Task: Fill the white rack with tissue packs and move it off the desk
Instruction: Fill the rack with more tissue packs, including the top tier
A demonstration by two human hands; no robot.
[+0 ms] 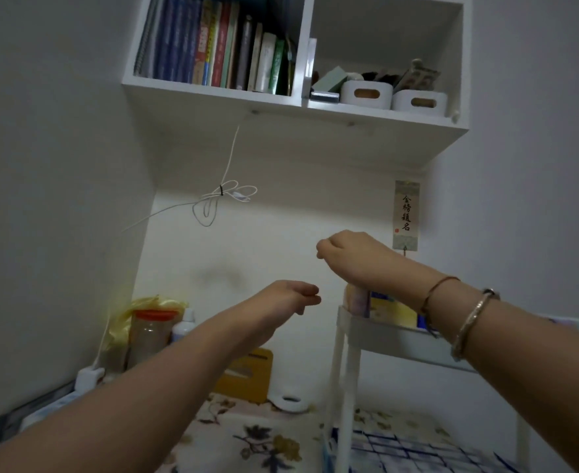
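The white rack (380, 332) stands on the desk at the right, one slim leg (344, 404) nearest me. Tissue packs (392, 310) sit in its top tray, partly hidden by my right forearm, and a blue-checked pack (400, 448) lies on the lower level. My right hand (348, 249) hovers above the top tray, wrist bent, fingers curled loosely downward with nothing visible in them. My left hand (293, 295) floats left of the rack at tray height, fingers relaxed and holding nothing.
A wall shelf with books (213, 46) and white bins (366, 93) hangs overhead, a looped cable (226, 198) dangling below it. On the floral desk cloth (247, 442) are an orange-lidded jar (151, 332), a yellow tissue box (247, 373) and a white ring (291, 401).
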